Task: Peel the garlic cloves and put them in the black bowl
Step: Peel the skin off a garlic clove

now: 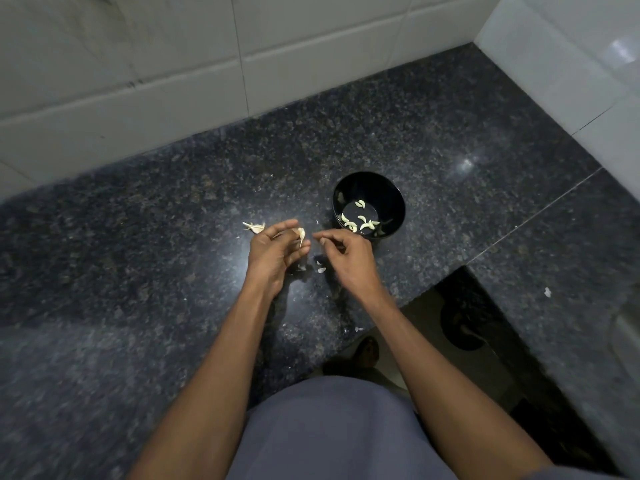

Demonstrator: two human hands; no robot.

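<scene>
My left hand (277,252) pinches a pale garlic clove (301,234) with loose skin hanging from it, just left of the black bowl (391,192). A little to the right of the clove is my right hand (346,254), thumb and forefinger pinched together; whether a scrap of skin is between them I cannot tell. The bowl stands on the dark granite counter (156,271) and holds several peeled cloves (360,223). More unpeeled garlic pieces (254,226) lie on the counter behind my left hand.
Bits of garlic skin (320,268) lie on the counter under my hands. White tiled walls (173,81) close the back and right. The counter is cut away at the front right, where the floor and a foot (367,351) show.
</scene>
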